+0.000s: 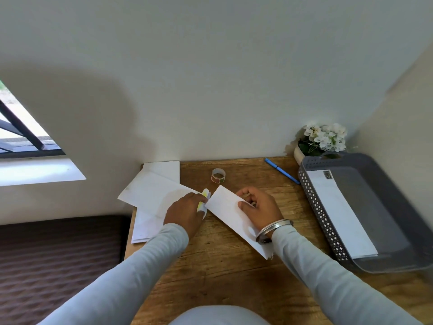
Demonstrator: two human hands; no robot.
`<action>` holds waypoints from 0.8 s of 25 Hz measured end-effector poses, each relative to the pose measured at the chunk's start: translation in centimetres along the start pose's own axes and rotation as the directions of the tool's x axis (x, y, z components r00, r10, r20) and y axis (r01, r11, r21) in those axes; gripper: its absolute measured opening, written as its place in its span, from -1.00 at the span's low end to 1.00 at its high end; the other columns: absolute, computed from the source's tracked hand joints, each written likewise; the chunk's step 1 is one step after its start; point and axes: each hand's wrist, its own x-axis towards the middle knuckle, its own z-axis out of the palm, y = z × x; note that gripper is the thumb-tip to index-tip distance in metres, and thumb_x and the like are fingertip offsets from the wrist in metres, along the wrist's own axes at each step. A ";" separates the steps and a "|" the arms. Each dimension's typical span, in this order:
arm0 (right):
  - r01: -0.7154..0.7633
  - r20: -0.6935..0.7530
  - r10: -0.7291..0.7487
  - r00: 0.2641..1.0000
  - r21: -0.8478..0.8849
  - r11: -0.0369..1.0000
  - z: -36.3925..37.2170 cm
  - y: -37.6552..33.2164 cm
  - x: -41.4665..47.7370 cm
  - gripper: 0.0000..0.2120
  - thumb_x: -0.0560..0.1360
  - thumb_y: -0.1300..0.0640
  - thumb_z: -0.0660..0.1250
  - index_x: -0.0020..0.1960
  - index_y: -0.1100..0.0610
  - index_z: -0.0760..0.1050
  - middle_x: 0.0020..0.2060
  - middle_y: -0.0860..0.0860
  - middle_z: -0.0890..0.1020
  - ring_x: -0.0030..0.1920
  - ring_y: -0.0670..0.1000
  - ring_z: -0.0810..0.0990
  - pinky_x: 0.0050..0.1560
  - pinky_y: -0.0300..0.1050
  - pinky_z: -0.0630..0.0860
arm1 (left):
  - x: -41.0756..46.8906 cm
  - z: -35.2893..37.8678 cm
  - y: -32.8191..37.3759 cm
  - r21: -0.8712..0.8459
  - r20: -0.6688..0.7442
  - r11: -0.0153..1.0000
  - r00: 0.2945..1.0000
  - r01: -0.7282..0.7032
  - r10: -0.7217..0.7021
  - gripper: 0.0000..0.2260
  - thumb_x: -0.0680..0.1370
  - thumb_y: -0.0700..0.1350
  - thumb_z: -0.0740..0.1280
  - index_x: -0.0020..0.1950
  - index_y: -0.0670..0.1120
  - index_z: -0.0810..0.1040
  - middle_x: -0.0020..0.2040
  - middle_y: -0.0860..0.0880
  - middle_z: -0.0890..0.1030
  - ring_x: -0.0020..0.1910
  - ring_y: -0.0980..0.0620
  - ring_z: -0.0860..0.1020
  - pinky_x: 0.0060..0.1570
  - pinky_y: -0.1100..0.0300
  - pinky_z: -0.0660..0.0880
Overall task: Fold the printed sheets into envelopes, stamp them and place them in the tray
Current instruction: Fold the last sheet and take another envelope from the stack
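Note:
A white folded envelope (226,211) lies slanted on the wooden desk (225,273). My right hand (259,208) rests on its right part, thumb and curled fingers pinching its edge. My left hand (187,213) grips a small white and yellow glue stick (203,201) whose tip touches the envelope's left corner. A stack of white sheets (150,195) lies under and left of my left hand. A roll of stamps (218,175) stands behind the envelope. The grey tray (393,200) at the right holds one stamped envelope (337,207).
A blue pen (281,171) lies at the back between the stamp roll and the tray. A pot of white flowers (322,140) stands in the back right corner. The desk meets walls behind and to the right; its left edge drops toward brown bedding (58,259).

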 end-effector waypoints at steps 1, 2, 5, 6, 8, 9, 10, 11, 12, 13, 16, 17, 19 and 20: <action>-0.001 0.004 0.001 1.000 0.000 1.000 0.1 0.1 0.0 -0.80 0.53 0.16 0.40 0.10 -0.08 0.58 -0.12 -0.20 0.57 -0.08 -0.19 0.52 -0.19 -0.33 0.39 | 0.1 0.0 0.0 0.003 0.011 1.000 1.000 0.000 0.000 -0.73 0.64 0.08 0.25 0.33 0.12 0.52 0.32 0.03 0.56 0.21 -0.05 0.55 0.26 0.08 0.44; -0.002 0.010 0.002 1.000 0.004 1.000 0.3 0.2 0.1 -0.80 0.53 0.17 0.40 0.10 -0.07 0.59 -0.12 -0.19 0.58 -0.09 -0.18 0.53 -0.19 -0.32 0.39 | 0.1 0.1 0.0 0.003 0.025 1.000 1.000 0.004 -0.004 -0.71 0.63 0.06 0.28 0.35 0.12 0.50 0.35 0.03 0.54 0.24 -0.05 0.53 0.29 0.09 0.43; -0.002 0.029 0.002 1.000 0.003 1.000 0.5 0.5 0.2 -0.81 0.52 0.18 0.41 0.07 -0.07 0.60 -0.12 -0.16 0.61 -0.10 -0.17 0.55 -0.19 -0.31 0.40 | 0.2 0.3 0.0 -0.004 0.058 1.000 0.998 0.030 -0.030 -0.63 0.59 0.01 0.37 0.40 0.11 0.46 0.41 0.03 0.50 0.30 -0.05 0.50 0.34 0.09 0.39; -0.004 0.034 0.004 0.999 -0.001 1.000 0.6 0.5 0.2 -0.81 0.52 0.18 0.41 0.07 -0.07 0.60 -0.11 -0.15 0.62 -0.10 -0.17 0.55 -0.19 -0.31 0.41 | 0.3 0.3 0.1 -0.002 0.064 1.000 0.998 0.029 -0.028 -0.62 0.58 0.01 0.38 0.40 0.12 0.46 0.42 0.03 0.49 0.31 -0.06 0.50 0.35 0.08 0.39; -0.003 0.049 0.004 0.999 -0.025 1.000 0.7 0.6 0.3 -0.81 0.52 0.16 0.41 0.08 -0.08 0.59 -0.10 -0.15 0.61 -0.09 -0.16 0.55 -0.19 -0.31 0.42 | 0.3 0.3 0.2 0.010 0.075 1.000 0.997 0.017 -0.018 -0.60 0.59 0.00 0.37 0.42 0.12 0.44 0.43 0.04 0.47 0.33 -0.06 0.49 0.37 0.08 0.38; 0.005 0.057 -0.003 0.998 -0.042 0.999 0.8 0.6 0.4 -0.81 0.52 0.16 0.40 0.08 -0.08 0.59 -0.10 -0.16 0.61 -0.09 -0.16 0.55 -0.18 -0.31 0.42 | 0.3 0.3 0.2 0.014 0.080 1.000 0.997 0.012 -0.013 -0.60 0.59 -0.01 0.36 0.43 0.12 0.43 0.44 0.04 0.47 0.33 -0.06 0.49 0.37 0.08 0.38; 0.015 0.065 -0.011 0.998 -0.058 0.998 0.8 0.6 0.5 -0.81 0.52 0.15 0.40 0.08 -0.08 0.58 -0.11 -0.16 0.60 -0.09 -0.15 0.55 -0.19 -0.31 0.42 | 0.3 0.3 0.3 0.015 0.084 1.000 0.996 0.009 -0.010 -0.59 0.60 -0.03 0.36 0.44 0.12 0.43 0.44 0.04 0.46 0.34 -0.06 0.48 0.37 0.08 0.38; 0.023 0.073 -0.018 0.997 -0.071 0.997 0.9 0.6 0.6 -0.81 0.52 0.15 0.40 0.08 -0.09 0.58 -0.12 -0.17 0.60 -0.09 -0.15 0.55 -0.19 -0.31 0.42 | 0.3 0.3 0.4 0.012 0.083 1.000 0.996 0.008 -0.009 -0.59 0.60 -0.04 0.35 0.45 0.12 0.42 0.45 0.04 0.46 0.34 -0.06 0.48 0.38 0.07 0.37; 0.025 0.081 -0.019 0.997 -0.081 0.996 0.9 0.6 0.6 -0.80 0.52 0.15 0.40 0.09 -0.09 0.58 -0.12 -0.17 0.59 -0.10 -0.15 0.54 -0.20 -0.31 0.41 | 0.2 0.3 0.5 0.009 0.083 1.000 0.996 0.013 -0.014 -0.59 0.61 -0.05 0.34 0.45 0.12 0.42 0.45 0.04 0.45 0.35 -0.06 0.48 0.38 0.07 0.37; 0.026 0.090 -0.018 0.996 -0.089 0.996 1.0 0.6 0.6 -0.80 0.52 0.15 0.40 0.09 -0.09 0.58 -0.12 -0.17 0.59 -0.10 -0.15 0.54 -0.20 -0.31 0.41 | 0.2 0.3 0.6 0.005 0.082 1.000 0.996 0.020 -0.020 -0.59 0.61 -0.05 0.33 0.46 0.13 0.41 0.46 0.04 0.45 0.35 -0.06 0.47 0.39 0.07 0.36; 0.020 0.124 -0.006 0.992 -0.108 0.994 1.2 0.4 0.6 -0.81 0.53 0.14 0.40 0.09 -0.09 0.58 -0.10 -0.14 0.59 -0.08 -0.12 0.54 -0.14 -0.24 0.46 | 0.0 0.3 0.7 -0.002 0.085 1.000 0.996 0.027 -0.026 -0.58 0.62 -0.06 0.31 0.48 0.13 0.38 0.46 0.04 0.45 0.36 -0.07 0.47 0.40 0.06 0.35; 0.023 0.134 -0.008 0.991 -0.110 0.994 1.2 0.3 0.6 -0.81 0.53 0.14 0.40 0.09 -0.08 0.58 -0.10 -0.13 0.59 -0.07 -0.10 0.54 -0.14 -0.23 0.45 | 0.0 0.4 0.7 -0.001 0.090 1.000 0.996 0.022 -0.022 -0.57 0.62 -0.07 0.31 0.48 0.13 0.38 0.46 0.04 0.45 0.36 -0.07 0.47 0.40 0.05 0.36; 0.037 0.146 -0.020 0.989 -0.111 0.993 1.3 0.2 0.6 -0.82 0.53 0.15 0.40 0.09 -0.06 0.59 -0.11 -0.13 0.60 -0.08 -0.10 0.55 -0.17 -0.27 0.44 | 0.0 0.4 0.8 -0.001 0.100 1.000 0.995 0.021 -0.021 -0.57 0.61 -0.07 0.32 0.48 0.14 0.38 0.47 0.05 0.44 0.36 -0.06 0.47 0.40 0.05 0.36; 0.040 0.145 -0.024 0.989 -0.109 0.993 1.3 0.2 0.7 -0.82 0.52 0.16 0.41 0.08 -0.06 0.60 -0.12 -0.13 0.60 -0.09 -0.11 0.55 -0.19 -0.29 0.43 | 0.0 0.4 0.9 -0.002 0.106 1.000 0.994 0.022 -0.021 -0.57 0.61 -0.07 0.33 0.48 0.14 0.39 0.47 0.05 0.44 0.36 -0.06 0.47 0.40 0.05 0.36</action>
